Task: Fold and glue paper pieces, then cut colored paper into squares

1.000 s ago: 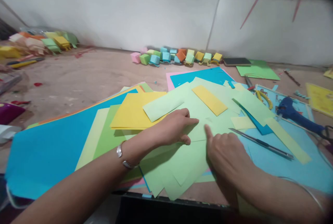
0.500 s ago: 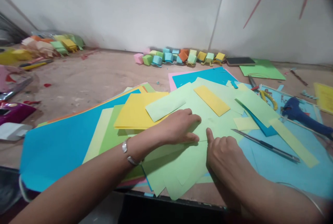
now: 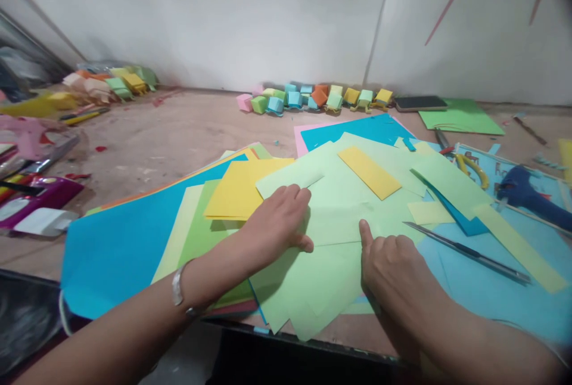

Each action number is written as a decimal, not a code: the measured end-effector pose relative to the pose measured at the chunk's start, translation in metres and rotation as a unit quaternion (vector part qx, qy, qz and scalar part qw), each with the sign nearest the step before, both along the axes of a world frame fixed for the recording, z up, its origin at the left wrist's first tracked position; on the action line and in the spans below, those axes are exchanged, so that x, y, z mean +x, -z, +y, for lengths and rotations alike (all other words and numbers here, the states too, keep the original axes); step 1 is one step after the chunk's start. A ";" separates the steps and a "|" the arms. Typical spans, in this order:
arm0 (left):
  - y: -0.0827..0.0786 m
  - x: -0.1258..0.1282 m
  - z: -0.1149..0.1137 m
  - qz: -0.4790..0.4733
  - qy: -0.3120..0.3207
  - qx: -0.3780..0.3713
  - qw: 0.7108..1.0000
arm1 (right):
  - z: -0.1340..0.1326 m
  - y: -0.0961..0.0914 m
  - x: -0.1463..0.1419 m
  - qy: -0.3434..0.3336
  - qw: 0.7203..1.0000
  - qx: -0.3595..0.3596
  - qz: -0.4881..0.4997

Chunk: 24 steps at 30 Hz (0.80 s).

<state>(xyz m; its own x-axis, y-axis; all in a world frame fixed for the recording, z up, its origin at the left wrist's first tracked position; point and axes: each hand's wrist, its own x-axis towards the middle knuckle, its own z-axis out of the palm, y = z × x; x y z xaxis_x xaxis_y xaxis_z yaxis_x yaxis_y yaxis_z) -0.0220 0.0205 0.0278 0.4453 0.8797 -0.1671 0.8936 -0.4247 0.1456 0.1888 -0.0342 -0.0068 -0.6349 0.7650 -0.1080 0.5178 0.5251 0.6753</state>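
Observation:
My left hand [image 3: 279, 219] lies on a light green sheet [image 3: 339, 218] atop a pile of coloured paper, fingers together and pressed flat, thumb on the sheet's folded edge. My right hand [image 3: 393, 266] rests just right of it, curled, with the index finger stretched out and pressing the same crease. Under the green sheet lie a yellow sheet [image 3: 236, 194], a large blue sheet [image 3: 120, 242] and more green pieces. A small yellow strip [image 3: 369, 172] sits on top beyond my hands.
A craft knife [image 3: 469, 251] lies right of my right hand on blue paper. Yellow-handled pliers [image 3: 471, 169] and a blue glue gun [image 3: 531, 194] are further right. Small folded paper boxes [image 3: 313, 99] line the wall, more [image 3: 107, 84] at the far left. A dark phone [image 3: 422, 103] lies by green paper.
My left hand has slid left along the crease, away from my right hand. The right index finger stays on the fold. The view has shifted slightly left.

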 end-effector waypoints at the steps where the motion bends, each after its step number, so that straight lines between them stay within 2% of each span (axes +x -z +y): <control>1: -0.002 -0.005 -0.003 0.002 -0.002 -0.003 1.000 | 0.000 0.001 0.000 -0.003 1.000 0.004 0.007; 5: -0.013 -0.026 -0.005 -0.029 -0.019 -0.004 0.999 | 0.000 0.004 0.002 -0.018 0.999 0.033 0.038; 8: -0.018 -0.036 0.009 -0.034 -0.084 0.056 0.994 | 0.000 0.002 0.003 -0.028 0.994 0.042 0.099; 11: -0.014 -0.037 0.027 -0.013 -0.135 0.085 0.987 | 0.002 -0.003 0.003 -0.045 0.984 0.041 0.168; 15: 0.000 -0.036 0.040 -0.021 -0.165 0.039 0.985 | 0.009 -0.007 0.002 -0.080 0.971 0.043 0.221; 17: 0.004 -0.036 0.042 -0.040 -0.170 0.049 0.983 | 0.014 -0.006 0.002 -0.091 0.967 0.047 0.233; 20: 0.003 -0.037 0.041 -0.075 -0.195 0.078 0.975 | 0.020 -0.003 0.003 -0.088 0.968 0.056 0.227; 24: -0.001 -0.038 0.041 -0.166 -0.239 0.054 0.955 | 0.024 0.002 0.006 -0.072 0.971 0.072 0.215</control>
<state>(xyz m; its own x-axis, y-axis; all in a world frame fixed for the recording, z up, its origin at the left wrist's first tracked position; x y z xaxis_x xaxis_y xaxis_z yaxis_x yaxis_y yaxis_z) -0.0604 0.0620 0.0291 0.0003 0.9998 0.0175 0.9014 -0.0079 0.4329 0.1945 -0.0107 -0.0090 -0.6999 0.6518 0.2922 0.6958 0.5295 0.4853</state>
